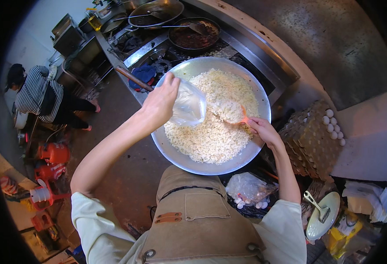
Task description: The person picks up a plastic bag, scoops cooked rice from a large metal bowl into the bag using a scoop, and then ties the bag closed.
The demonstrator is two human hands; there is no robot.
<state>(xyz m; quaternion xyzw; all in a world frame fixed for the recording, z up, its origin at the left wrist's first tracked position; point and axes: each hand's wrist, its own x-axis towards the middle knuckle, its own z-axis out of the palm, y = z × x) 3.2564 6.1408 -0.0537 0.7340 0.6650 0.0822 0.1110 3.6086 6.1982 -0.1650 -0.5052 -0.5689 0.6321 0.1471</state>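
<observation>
A wide metal pan (210,170) holding a large heap of cooked rice (203,142) is in front of my apron. My left hand (163,99) grips the top of a clear plastic bag (188,104) above the pan's left side, its mouth facing the rice. With my right hand (263,130) I hold the handle of an orange scoop (244,115), which is loaded with rice and lies over the heap, to the right of the bag. A brown handle (134,78) sticks out past the pan's left rim.
Behind the pan is a stove with a dark pan of sauce (195,34) and a wok (155,13). Stacked egg trays (312,142) stand at right, near an oval plate with a brush (324,214). A person (45,95) in stripes stands at far left, above red gas cylinders (54,152).
</observation>
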